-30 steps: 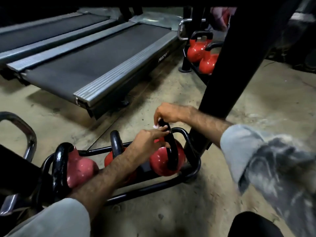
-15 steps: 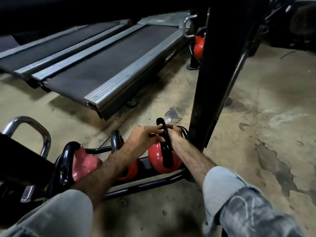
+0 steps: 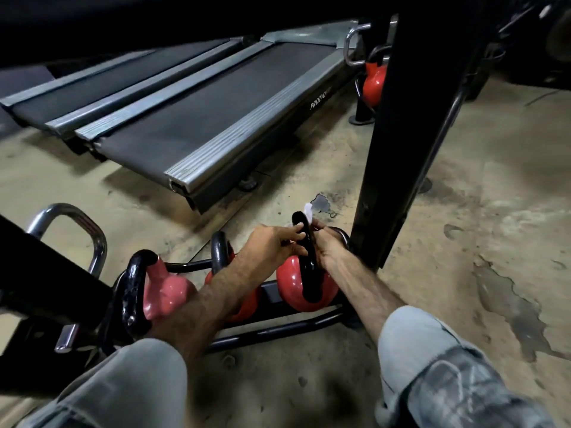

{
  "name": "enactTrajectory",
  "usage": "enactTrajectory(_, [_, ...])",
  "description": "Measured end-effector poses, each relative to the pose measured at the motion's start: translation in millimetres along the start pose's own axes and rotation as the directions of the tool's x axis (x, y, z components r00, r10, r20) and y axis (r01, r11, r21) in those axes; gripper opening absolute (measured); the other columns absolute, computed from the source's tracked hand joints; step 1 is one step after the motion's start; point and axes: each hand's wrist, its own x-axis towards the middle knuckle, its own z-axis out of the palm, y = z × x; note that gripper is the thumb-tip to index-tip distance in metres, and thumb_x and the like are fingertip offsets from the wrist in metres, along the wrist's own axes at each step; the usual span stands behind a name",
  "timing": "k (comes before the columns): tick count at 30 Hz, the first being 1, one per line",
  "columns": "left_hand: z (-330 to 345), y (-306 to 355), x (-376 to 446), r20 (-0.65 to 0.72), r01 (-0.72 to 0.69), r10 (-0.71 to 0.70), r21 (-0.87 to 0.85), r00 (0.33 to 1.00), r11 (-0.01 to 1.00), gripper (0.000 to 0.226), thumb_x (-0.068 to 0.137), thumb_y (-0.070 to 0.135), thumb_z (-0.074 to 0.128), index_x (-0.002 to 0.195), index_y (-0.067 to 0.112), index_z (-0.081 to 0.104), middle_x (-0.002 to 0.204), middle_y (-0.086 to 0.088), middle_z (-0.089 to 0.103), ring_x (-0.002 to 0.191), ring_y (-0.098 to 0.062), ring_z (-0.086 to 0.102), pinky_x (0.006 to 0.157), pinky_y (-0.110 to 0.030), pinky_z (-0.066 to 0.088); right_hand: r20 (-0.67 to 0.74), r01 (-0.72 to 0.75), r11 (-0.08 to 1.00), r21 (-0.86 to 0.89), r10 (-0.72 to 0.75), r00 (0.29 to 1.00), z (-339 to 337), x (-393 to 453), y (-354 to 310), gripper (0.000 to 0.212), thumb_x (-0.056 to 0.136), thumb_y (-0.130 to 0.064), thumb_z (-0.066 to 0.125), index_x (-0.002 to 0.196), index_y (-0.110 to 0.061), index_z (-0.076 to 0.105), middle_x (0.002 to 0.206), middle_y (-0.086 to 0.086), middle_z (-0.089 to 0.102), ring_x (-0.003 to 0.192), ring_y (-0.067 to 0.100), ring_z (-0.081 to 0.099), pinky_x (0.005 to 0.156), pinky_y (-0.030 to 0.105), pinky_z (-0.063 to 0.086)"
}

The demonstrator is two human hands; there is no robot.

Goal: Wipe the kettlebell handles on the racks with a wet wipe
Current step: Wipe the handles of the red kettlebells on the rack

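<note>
Three red kettlebells with black handles sit in a low black tube rack on the floor. My left hand grips the black handle of the rightmost red kettlebell from the left side. My right hand holds a white wet wipe against the top right of the same handle; most of the wipe is hidden behind the handle and fingers. The middle kettlebell is partly covered by my left forearm. The pinkish left kettlebell stands free.
A black upright post rises just right of the rack. Two treadmills lie beyond on the concrete floor. Another red kettlebell sits on a far rack. A chrome bar and black frame stand at the left.
My right arm has swung in from the post side so its hand comes at the handle from the near right. The wipe now shows above the handle top. The view shifted left.
</note>
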Motion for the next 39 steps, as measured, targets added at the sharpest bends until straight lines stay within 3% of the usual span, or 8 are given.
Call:
enactTrajectory(4, [-2.7,-3.2,-2.0,0.009,-0.026,0.025,0.022,1.0,0.999,0.028,0.076,0.001,0.076,0.103,-0.004,0.071,0.122,-0.012,0.064,0.099,-0.017,0.067,0.078,0.006,0.038,0.051,0.171,0.948,-0.269,-0.164,0.985,-12.8,-17.6,-6.3,0.034,0.086,0.015,0.049,0.098,-0.009,0.069,0.086,0.013,0.071,0.069,0.023,0.069,0.055,0.026,0.054])
enactTrajectory(9, [0.0,-5.4,-4.1,0.0,-0.055,0.055,0.003,0.999,0.999,0.027,0.077,-0.006,0.072,0.104,-0.009,0.069,0.121,-0.008,0.063,0.092,-0.013,0.065,0.074,0.006,0.039,0.262,0.452,0.366,-0.813,-0.463,0.846,6.7,-15.5,-44.3,0.027,0.089,-0.001,0.058,0.086,-0.022,0.073,0.086,-0.007,0.071,0.078,0.007,0.067,0.063,0.019,0.055])
enactTrajectory(12, [-1.8,-5.2,-3.8,0.006,-0.089,0.089,0.027,0.996,0.996,0.03,0.08,0.006,0.074,0.108,0.0,0.07,0.122,-0.008,0.064,0.099,-0.009,0.065,0.082,0.007,0.035,0.523,0.489,-0.198,-0.85,-0.201,0.828,32.2,9.0,-71.1,0.035,0.087,0.003,0.058,0.091,-0.027,0.076,0.091,-0.008,0.071,0.093,0.01,0.068,0.075,0.023,0.055])
enactTrajectory(14, [-2.7,-8.0,-2.9,0.008,-0.108,0.108,0.054,0.994,0.993,0.031,0.08,0.012,0.075,0.11,0.005,0.071,0.123,-0.005,0.064,0.105,-0.007,0.064,0.089,0.006,0.033,0.503,0.499,-0.493,-0.713,0.137,0.853,54.8,14.6,-85.3,0.045,0.085,0.009,0.051,0.105,-0.024,0.074,0.099,-0.006,0.07,0.099,0.011,0.065,0.083,0.027,0.055])
enactTrajectory(18, [-0.6,-9.3,-2.4,0.029,-0.148,0.146,0.1,0.989,0.984,0.031,0.082,0.019,0.072,0.112,0.01,0.07,0.13,0.0,0.06,0.114,-0.01,0.06,0.094,-0.003,0.035,0.361,0.573,-0.726,-0.38,0.454,0.814,92.9,11.0,-95.3,0.05,0.073,-0.003,0.045,0.099,-0.036,0.073,0.098,-0.016,0.073,0.087,0.011,0.069,0.082,0.04,0.059])
enactTrajectory(25, [-3.0,-6.0,-1.6,0.087,-0.257,0.245,0.181,0.966,0.949,0.032,0.085,0.02,0.069,0.113,0.005,0.068,0.133,-0.007,0.056,0.116,-0.024,0.06,0.098,-0.036,0.05,0.18,0.521,-0.852,-0.057,0.505,0.844,129.6,-9.4,-79.6,0.025,0.08,-0.011,0.056,0.08,-0.032,0.07,0.077,-0.013,0.067,0.067,0.012,0.065,0.064,0.033,0.059])
enactTrajectory(33, [-6.8,-10.7,-1.2,0.102,-0.171,0.155,0.18,0.983,0.969,0.039,0.087,0.024,0.066,0.124,0.014,0.062,0.14,0.0,0.05,0.124,-0.012,0.053,0.109,-0.019,0.035,0.238,0.6,-0.753,-0.271,0.551,0.8,132.2,-20.7,-93.3,0.04,0.073,0.0,0.05,0.079,-0.031,0.074,0.08,-0.007,0.073,0.073,0.019,0.068,0.058,0.03,0.052])
enactTrajectory(39, [3.1,8.9,-20.2,-0.054,0.108,-0.122,-0.215,0.991,0.971,0.033,0.083,-0.008,0.063,0.115,0.001,0.067,0.124,0.006,0.056,0.105,0.005,0.055,0.088,-0.002,0.042,0.527,0.43,-0.531,-0.73,-0.036,0.849,67.4,-36.1,-83.5,0.034,0.083,0.004,0.058,0.087,-0.023,0.079,0.091,-0.005,0.075,0.086,0.007,0.068,0.078,0.018,0.051])
